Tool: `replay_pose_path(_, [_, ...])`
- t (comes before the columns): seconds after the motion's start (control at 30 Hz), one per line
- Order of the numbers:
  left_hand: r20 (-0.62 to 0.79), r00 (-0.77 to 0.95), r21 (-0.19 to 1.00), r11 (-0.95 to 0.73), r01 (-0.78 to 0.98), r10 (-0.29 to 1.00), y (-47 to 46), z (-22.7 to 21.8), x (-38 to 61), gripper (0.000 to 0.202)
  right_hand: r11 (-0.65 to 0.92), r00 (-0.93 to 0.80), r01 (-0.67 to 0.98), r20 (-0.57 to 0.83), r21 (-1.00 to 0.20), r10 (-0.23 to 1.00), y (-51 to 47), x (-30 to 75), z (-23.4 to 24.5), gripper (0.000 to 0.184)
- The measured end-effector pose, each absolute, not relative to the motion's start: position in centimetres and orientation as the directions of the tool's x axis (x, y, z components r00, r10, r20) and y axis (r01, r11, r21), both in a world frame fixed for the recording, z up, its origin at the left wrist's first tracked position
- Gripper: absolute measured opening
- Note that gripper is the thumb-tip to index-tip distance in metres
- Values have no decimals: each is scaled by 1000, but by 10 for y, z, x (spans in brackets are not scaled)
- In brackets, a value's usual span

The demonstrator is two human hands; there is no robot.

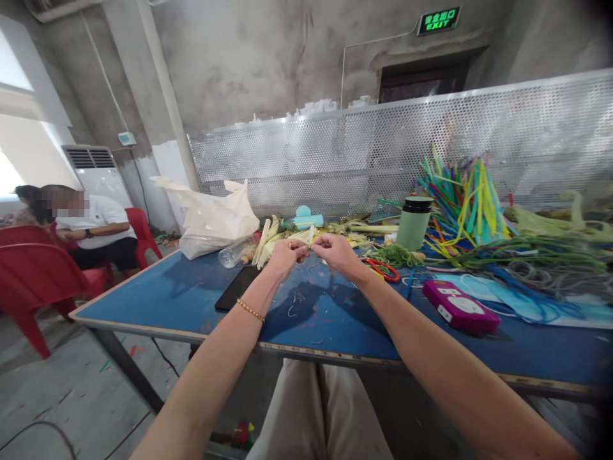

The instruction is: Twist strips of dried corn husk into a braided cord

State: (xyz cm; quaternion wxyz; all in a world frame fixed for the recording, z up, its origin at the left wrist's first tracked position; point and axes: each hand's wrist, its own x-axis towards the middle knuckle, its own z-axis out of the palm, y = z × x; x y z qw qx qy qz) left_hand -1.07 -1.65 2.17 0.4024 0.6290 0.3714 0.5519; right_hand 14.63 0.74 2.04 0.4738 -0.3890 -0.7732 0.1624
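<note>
The left hand (pixel 286 254) and right hand (pixel 338 250) meet above the blue surface (pixel 167 297), fingers of each pinched on a thin pale strip (pixel 311 240) between them. A phone (pixel 238 287) lies just left of them and red scissors (pixel 383 269) just right.

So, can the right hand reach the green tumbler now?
Probably yes: the right hand sits close to the green tumbler, with only flat red scissors between, but it pinches a pale strip.

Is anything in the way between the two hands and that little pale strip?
No, nothing visible. The left hand and right hand both pinch the thin pale yellow strip between their fingertips, above the blue table top.
</note>
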Motion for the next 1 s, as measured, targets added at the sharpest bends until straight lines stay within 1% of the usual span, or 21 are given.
replay_pose_path(0.2, [405,98,912,-409,31,909,-15,22,-12,15,652,-264,468,611,-596,747,8,146,21,20])
replay_pose_path(0.3, [413,101,908,-418,38,905,-13,20,-14,15,591,-224,496,564,-636,795,8,148,20,22])
replay_pose_path(0.4, [400,125,912,-408,47,908,-10,18,-16,17,576,-256,441,518,-689,816,11,151,18,24])
replay_pose_path(0.47, [392,153,913,-404,57,907,-9,17,-17,19,592,-289,407,516,-696,806,13,152,17,24])
replay_pose_path(0.57, [388,202,912,-406,56,900,-8,15,-18,18,586,-283,413,513,-698,810,14,153,16,23])
replay_pose_path(0.7, [389,172,913,-404,58,905,-4,13,-18,20,578,-268,440,514,-687,815,14,152,15,23])
replay_pose_path(0.77, [385,149,916,-397,58,911,-4,14,-18,21,578,-278,404,507,-709,816,15,152,15,24])
replay_pose_path(0.83, [383,156,918,-394,43,911,-6,15,-18,22,562,-280,334,490,-757,826,14,153,17,27])
replay_pose_path(1.0, [384,188,917,-397,40,904,-16,21,-15,23,459,-230,195,414,-867,881,5,154,24,33])
